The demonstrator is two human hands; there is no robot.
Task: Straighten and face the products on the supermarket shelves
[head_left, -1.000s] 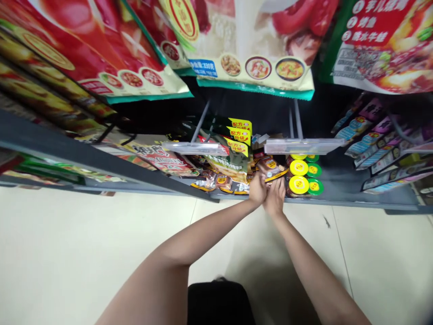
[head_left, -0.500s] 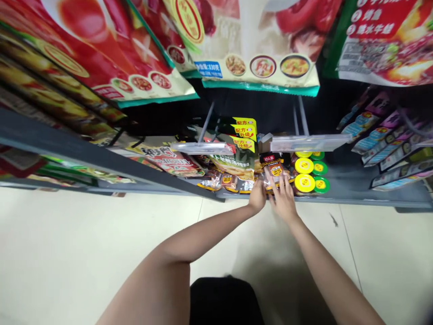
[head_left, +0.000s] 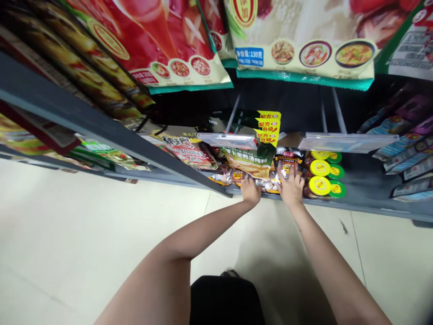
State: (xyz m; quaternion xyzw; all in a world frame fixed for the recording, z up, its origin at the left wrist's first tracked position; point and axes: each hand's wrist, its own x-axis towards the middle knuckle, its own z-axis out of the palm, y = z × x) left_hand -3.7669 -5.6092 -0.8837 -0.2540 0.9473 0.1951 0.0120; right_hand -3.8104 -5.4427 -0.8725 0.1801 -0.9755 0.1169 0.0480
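Down on the lowest shelf [head_left: 368,205], a dark sauce packet [head_left: 288,163] stands with its long axis running from the near edge toward the far back, its printed top pointing away. The right hand [head_left: 291,189] lies flat on it, fingers spread and not closed, its grip loose against the glossy film. Just to the left, the left hand [head_left: 251,190] rests on a row of small shiny packets [head_left: 233,177] at the shelf's near edge; whether its grip is closed on one I cannot tell. A soft green pouch [head_left: 252,158] sits between and behind the hands. Right of the packet, round jars with yellow lids [head_left: 320,176] lie stacked.
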